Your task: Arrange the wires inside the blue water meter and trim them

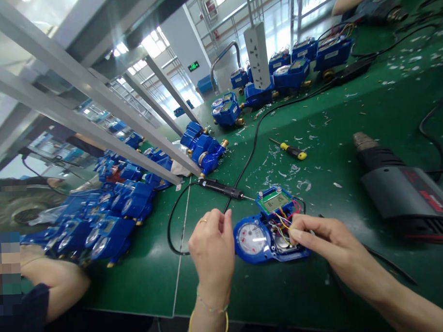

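An opened blue water meter (251,240) lies in front of me, with a round dial on its left and coloured wires in its right compartment. Its small green circuit board with a lit display (275,203) is tipped up at the back. The fingertips of my right hand (322,235) are pinched over the compartment on thin wires (283,222). Beside the meter's left edge, my left hand (212,246) is closed with curled fingers; what they hold, if anything, is hidden. A black electric screwdriver (220,188) lies behind, its bit pointing toward the board.
A yellow-black screwdriver (289,150) lies beyond the meter, a heat gun (404,188) at right. Blue meters (115,232) crowd the left; others stand at the back near a power strip (257,56). Metal bars (95,93) slant overhead. A co-worker's arm (62,283) rests at left.
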Available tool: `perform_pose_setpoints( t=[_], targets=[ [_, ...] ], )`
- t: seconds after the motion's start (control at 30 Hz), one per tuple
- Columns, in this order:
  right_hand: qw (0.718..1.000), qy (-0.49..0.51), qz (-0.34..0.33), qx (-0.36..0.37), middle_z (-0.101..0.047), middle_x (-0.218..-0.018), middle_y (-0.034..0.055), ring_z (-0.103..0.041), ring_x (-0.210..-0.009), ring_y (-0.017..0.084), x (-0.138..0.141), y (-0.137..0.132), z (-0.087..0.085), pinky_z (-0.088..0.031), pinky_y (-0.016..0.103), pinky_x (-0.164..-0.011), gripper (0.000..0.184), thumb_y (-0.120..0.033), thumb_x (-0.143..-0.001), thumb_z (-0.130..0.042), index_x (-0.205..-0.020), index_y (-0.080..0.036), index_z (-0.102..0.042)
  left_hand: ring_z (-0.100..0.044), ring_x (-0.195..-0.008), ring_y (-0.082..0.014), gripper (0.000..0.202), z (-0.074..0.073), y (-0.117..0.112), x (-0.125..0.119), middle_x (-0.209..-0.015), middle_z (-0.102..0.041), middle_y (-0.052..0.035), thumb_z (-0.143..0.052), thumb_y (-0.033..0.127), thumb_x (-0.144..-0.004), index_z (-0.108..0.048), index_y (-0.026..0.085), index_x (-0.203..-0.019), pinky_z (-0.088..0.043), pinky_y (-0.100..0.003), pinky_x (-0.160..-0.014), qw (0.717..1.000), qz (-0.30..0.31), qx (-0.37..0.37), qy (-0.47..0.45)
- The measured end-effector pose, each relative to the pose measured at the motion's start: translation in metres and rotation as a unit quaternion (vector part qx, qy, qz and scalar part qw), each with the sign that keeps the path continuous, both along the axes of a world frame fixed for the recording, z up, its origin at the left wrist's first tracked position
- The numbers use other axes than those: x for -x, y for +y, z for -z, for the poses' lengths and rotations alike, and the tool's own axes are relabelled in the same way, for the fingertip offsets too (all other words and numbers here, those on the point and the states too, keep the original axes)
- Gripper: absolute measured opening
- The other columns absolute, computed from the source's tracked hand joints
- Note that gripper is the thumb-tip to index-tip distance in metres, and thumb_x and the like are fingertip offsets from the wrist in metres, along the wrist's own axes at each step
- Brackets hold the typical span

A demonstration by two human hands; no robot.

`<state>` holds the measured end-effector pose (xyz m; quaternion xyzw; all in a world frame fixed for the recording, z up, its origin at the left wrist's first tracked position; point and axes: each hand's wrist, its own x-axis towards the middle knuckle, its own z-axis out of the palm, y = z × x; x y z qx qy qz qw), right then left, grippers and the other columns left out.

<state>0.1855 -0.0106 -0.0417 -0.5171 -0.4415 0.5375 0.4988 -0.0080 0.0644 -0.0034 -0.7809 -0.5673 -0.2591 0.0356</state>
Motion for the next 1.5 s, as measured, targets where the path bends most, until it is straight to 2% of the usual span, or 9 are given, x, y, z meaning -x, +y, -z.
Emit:
perform_pose_setpoints(
  t=[0.07,0.17,0.3,0.47,0.73,1.0,1.23,1.37,1.5],
  targets=[
    [1.0,-0.003,-0.001,0.0,-0.049,-0.066,0.0004,-0.045,-0.065,0.013,0.0,-0.001,0.002,-0.034,0.026,-0.061,0.041,-0.049,-0.09,-0.053,-0.064,-0.017,-0.051,-0.057,-0.071,-0.0161,0.014,-0.004,-0.006,-0.003,-0.074,-0.061,-0.0013,-0.059,0.017,-0.092,-0.061,0.019,-0.078,-0.04,-0.027,-0.067,0.999,0.051,0.008,-0.012],
    [1.0,0.001,-0.005,-0.003,-0.048,-0.067,0.0003,-0.045,-0.066,0.014,-0.001,-0.001,0.005,-0.035,0.026,-0.062,0.04,-0.049,-0.09,-0.053,-0.066,-0.017,-0.052,-0.061,-0.084,-0.0161,0.012,-0.006,-0.014,-0.019,-0.09,-0.067,-0.0042,-0.057,0.012,-0.093,-0.066,0.018,-0.098,-0.047,-0.026,-0.08,0.977,0.204,0.031,-0.048],
    [1.0,0.012,0.003,-0.009,-0.045,-0.067,-0.0004,-0.042,-0.065,0.013,-0.002,-0.001,0.009,-0.034,0.025,-0.06,0.039,-0.049,-0.09,-0.054,-0.067,-0.017,-0.051,-0.063,-0.086,-0.018,0.013,0.003,-0.011,-0.037,-0.091,-0.069,-0.0069,-0.056,0.017,-0.095,-0.069,0.018,-0.098,-0.05,-0.028,-0.081,0.947,0.31,0.084,-0.03],
    [1.0,0.018,0.011,0.004,-0.044,-0.069,-0.0009,-0.041,-0.067,0.013,-0.001,-0.001,0.011,-0.035,0.025,-0.062,0.04,-0.051,-0.091,-0.053,-0.07,-0.018,-0.051,-0.066,-0.08,-0.0166,0.012,0.011,-0.004,-0.042,-0.084,-0.072,-0.0047,-0.061,0.017,-0.093,-0.072,0.018,-0.088,-0.053,-0.027,-0.077,0.942,0.299,0.113,-0.103],
    [0.995,-0.067,0.067,0.042,-0.045,-0.066,-0.001,-0.042,-0.065,0.013,-0.003,-0.001,0.018,-0.033,0.026,-0.061,0.043,-0.054,-0.09,-0.049,-0.066,-0.018,-0.05,-0.063,-0.07,-0.0108,0.013,-0.002,-0.005,-0.035,-0.073,-0.07,0.0006,-0.07,0.006,-0.083,-0.069,0.016,-0.075,-0.048,-0.021,-0.067,0.938,0.217,0.137,-0.233],
    [0.997,-0.056,0.049,0.014,-0.046,-0.066,-0.0011,-0.042,-0.064,0.013,0.0,-0.004,0.017,-0.034,0.026,-0.059,0.041,-0.052,-0.091,-0.049,-0.067,-0.018,-0.051,-0.066,-0.083,-0.0165,0.015,0.01,-0.005,-0.042,-0.089,-0.069,-0.0068,-0.066,0.011,-0.088,-0.075,0.015,-0.099,-0.053,-0.025,-0.075,0.939,0.297,0.102,-0.143],
    [0.996,-0.07,0.052,-0.013,-0.046,-0.066,-0.0014,-0.042,-0.064,0.012,0.0,-0.004,0.014,-0.033,0.025,-0.058,0.04,-0.049,-0.092,-0.048,-0.067,-0.018,-0.05,-0.066,-0.081,-0.0155,0.01,0.006,0.004,-0.043,-0.087,-0.072,-0.0044,-0.063,0.013,-0.091,-0.073,0.016,-0.092,-0.053,-0.025,-0.077,0.921,0.361,0.125,-0.074],
    [0.994,-0.094,0.05,-0.028,-0.047,-0.066,-0.0017,-0.044,-0.064,0.012,0.001,-0.004,0.014,-0.033,0.025,-0.06,0.037,-0.044,-0.093,-0.048,-0.067,-0.018,-0.052,-0.066,-0.076,-0.0144,0.009,0.002,0.004,-0.044,-0.083,-0.071,-0.0025,-0.063,0.01,-0.088,-0.069,0.016,-0.085,-0.051,-0.024,-0.072,0.921,0.35,0.163,-0.05],
    [0.994,-0.094,0.047,-0.038,-0.048,-0.066,-0.0021,-0.044,-0.065,0.012,0.001,-0.002,0.017,-0.034,0.024,-0.061,0.036,-0.042,-0.093,-0.049,-0.066,-0.018,-0.051,-0.064,-0.069,-0.0138,0.01,0.007,-0.003,-0.05,-0.076,-0.067,-0.0017,-0.061,0.007,-0.083,-0.065,0.016,-0.081,-0.05,-0.023,-0.065,0.942,0.308,0.128,-0.034]
  ],
)
